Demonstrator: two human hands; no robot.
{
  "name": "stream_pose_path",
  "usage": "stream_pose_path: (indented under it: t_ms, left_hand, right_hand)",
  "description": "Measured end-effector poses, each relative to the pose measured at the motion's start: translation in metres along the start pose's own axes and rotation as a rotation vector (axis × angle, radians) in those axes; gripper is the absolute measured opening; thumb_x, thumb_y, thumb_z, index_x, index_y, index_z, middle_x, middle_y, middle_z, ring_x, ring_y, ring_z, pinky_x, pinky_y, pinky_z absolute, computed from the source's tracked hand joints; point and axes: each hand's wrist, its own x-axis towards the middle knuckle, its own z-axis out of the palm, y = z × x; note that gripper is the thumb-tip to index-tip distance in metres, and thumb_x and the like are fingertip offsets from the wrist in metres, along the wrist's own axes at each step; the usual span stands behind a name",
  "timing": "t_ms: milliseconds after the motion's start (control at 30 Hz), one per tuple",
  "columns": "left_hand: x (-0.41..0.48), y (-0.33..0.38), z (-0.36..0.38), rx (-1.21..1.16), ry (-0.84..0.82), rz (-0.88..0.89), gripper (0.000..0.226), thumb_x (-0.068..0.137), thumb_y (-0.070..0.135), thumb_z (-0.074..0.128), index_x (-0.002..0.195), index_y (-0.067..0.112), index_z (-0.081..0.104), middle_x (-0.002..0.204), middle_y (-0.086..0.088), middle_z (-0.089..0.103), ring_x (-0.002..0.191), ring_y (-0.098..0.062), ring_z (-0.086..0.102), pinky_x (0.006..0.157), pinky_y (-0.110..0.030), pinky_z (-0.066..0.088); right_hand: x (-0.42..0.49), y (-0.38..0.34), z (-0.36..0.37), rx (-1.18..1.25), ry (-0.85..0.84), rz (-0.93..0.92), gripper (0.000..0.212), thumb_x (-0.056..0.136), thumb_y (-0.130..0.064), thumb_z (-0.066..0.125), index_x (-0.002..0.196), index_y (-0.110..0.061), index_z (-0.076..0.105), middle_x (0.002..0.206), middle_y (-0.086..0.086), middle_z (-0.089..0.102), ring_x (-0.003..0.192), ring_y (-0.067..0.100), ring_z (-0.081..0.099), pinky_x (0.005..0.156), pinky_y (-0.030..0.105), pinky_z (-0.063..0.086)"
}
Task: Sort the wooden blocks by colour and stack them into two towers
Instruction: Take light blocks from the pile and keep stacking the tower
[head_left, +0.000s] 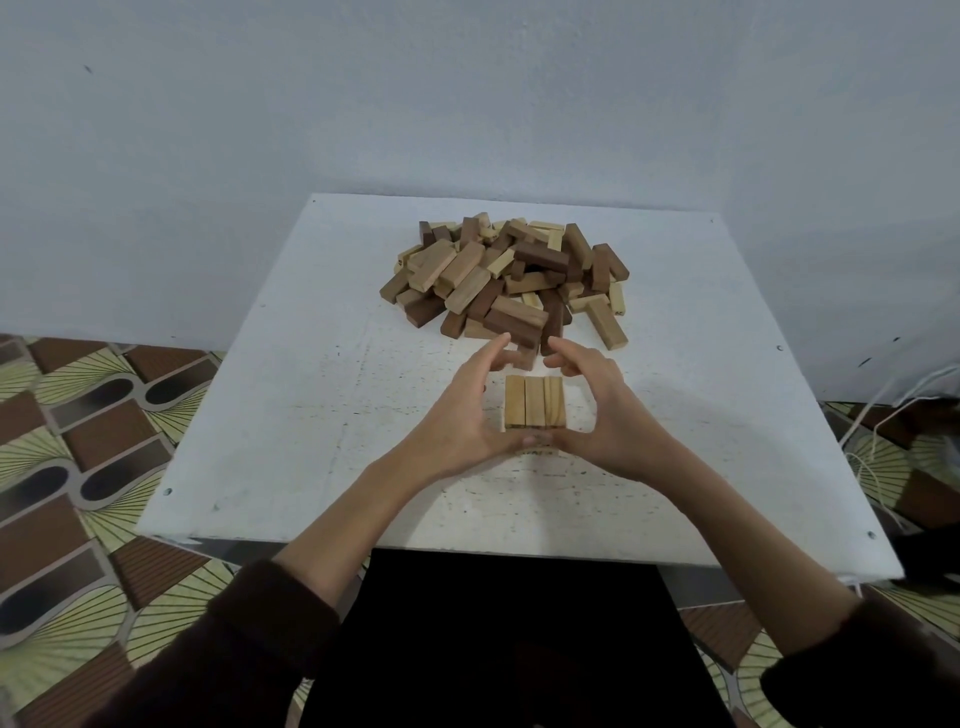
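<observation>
Off to the left of the left hand, patterned brown-and-green floor tiles (78, 441) show past the edge of the white table (291, 415), and a dark sleeve (234, 649) covers that forearm. The left hand (462, 410) is held loosely cupped, fingers curved and spread, gripping nothing. Bare table shows between its palm and the pale block stack (535, 408) just to its right. The stack is topped by three light wooden blocks lying side by side, framed between both hands. How many layers lie under them cannot be told. The two thumbs meet at the stack's near end and hide it, so contact there is unclear. Just beyond the fingertips, a brown block (524, 358) shows in the gap between them, at the near edge of the mixed pile of light and dark blocks (506, 275) farther out. The right hand (605, 410) mirrors the left, cupped and loose, with its palm clear of the stack. Well to its right, white cords (872, 457) trail over the floor.
</observation>
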Motion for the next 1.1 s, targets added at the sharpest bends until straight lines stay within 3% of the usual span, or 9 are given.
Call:
stream_pose_path:
  t_ms: [67,167,300,500,633,800,967,1100]
  left_hand:
    - [-0.004,-0.001,0.003,0.008,-0.034,-0.038,0.113,0.066,0.043,0.08,0.15,0.019,0.009,0.15,0.006,0.025,0.138,-0.006,0.022,0.111,-0.025,0.024]
    - [-0.007,-0.004,0.015,0.017,-0.072,-0.097,0.109,0.074,0.019,0.079,0.151,0.018,0.001,0.156,0.001,0.01,0.143,-0.014,0.014,0.114,-0.029,0.022]
    - [-0.012,-0.01,0.029,0.006,-0.047,-0.118,0.109,0.067,0.029,0.07,0.148,0.032,-0.003,0.149,-0.006,0.022,0.138,-0.028,0.028,0.109,-0.049,0.035]
    - [-0.017,-0.006,0.033,0.002,-0.031,-0.097,0.106,0.074,0.022,0.064,0.15,0.022,-0.011,0.154,-0.003,0.012,0.143,-0.019,0.016,0.116,-0.045,0.024]
    - [-0.017,-0.014,0.035,0.023,-0.019,-0.092,0.106,0.073,0.029,0.065,0.146,0.039,-0.011,0.153,-0.004,0.017,0.142,-0.022,0.023,0.113,-0.048,0.029]
    - [-0.019,-0.007,0.032,0.019,-0.04,-0.066,0.107,0.073,0.027,0.061,0.149,0.019,-0.013,0.156,-0.002,0.008,0.144,-0.015,0.013,0.118,-0.042,0.021]
    - [-0.017,-0.012,0.034,0.038,-0.035,-0.046,0.104,0.073,0.026,0.061,0.142,0.031,-0.018,0.156,-0.003,0.01,0.144,-0.017,0.015,0.116,-0.045,0.023]
    - [-0.017,-0.011,0.035,0.047,-0.045,-0.023,0.105,0.074,0.025,0.06,0.143,0.026,-0.019,0.157,-0.001,0.005,0.145,-0.016,0.01,0.118,-0.043,0.019]
  right_hand:
    - [-0.003,-0.001,0.002,0.024,-0.005,0.027,0.093,0.074,-0.021,0.079,0.146,-0.016,0.021,0.139,0.001,0.036,0.128,0.016,0.031,0.107,0.035,0.03]
    - [-0.009,-0.003,0.011,0.099,0.002,0.074,0.092,0.078,-0.021,0.074,0.148,-0.014,0.014,0.149,0.002,0.024,0.137,0.016,0.021,0.113,0.037,0.024]
    - [-0.019,-0.006,0.03,0.181,0.057,0.089,0.099,0.073,-0.048,0.062,0.148,-0.016,0.006,0.152,0.001,0.015,0.14,0.014,0.014,0.112,0.034,0.018]
    - [-0.022,-0.001,0.044,0.223,0.13,0.082,0.098,0.073,-0.052,0.056,0.149,-0.014,0.007,0.151,-0.003,0.015,0.141,0.016,0.017,0.114,0.05,0.023]
    - [-0.023,0.002,0.047,0.202,0.151,0.07,0.097,0.075,-0.056,0.053,0.149,-0.015,0.007,0.15,-0.006,0.017,0.139,0.011,0.018,0.115,0.043,0.023]
    - [-0.022,0.003,0.049,0.185,0.156,0.017,0.093,0.078,-0.054,0.051,0.15,-0.014,0.009,0.146,-0.013,0.018,0.138,0.007,0.018,0.113,0.034,0.02]
    - [-0.022,0.005,0.05,0.167,0.158,0.005,0.094,0.078,-0.055,0.051,0.15,-0.013,0.008,0.148,-0.008,0.017,0.14,0.013,0.018,0.115,0.043,0.021]
    - [-0.021,0.005,0.05,0.158,0.158,0.011,0.095,0.077,-0.056,0.05,0.15,-0.011,0.007,0.151,0.0,0.018,0.139,0.016,0.019,0.114,0.049,0.022]
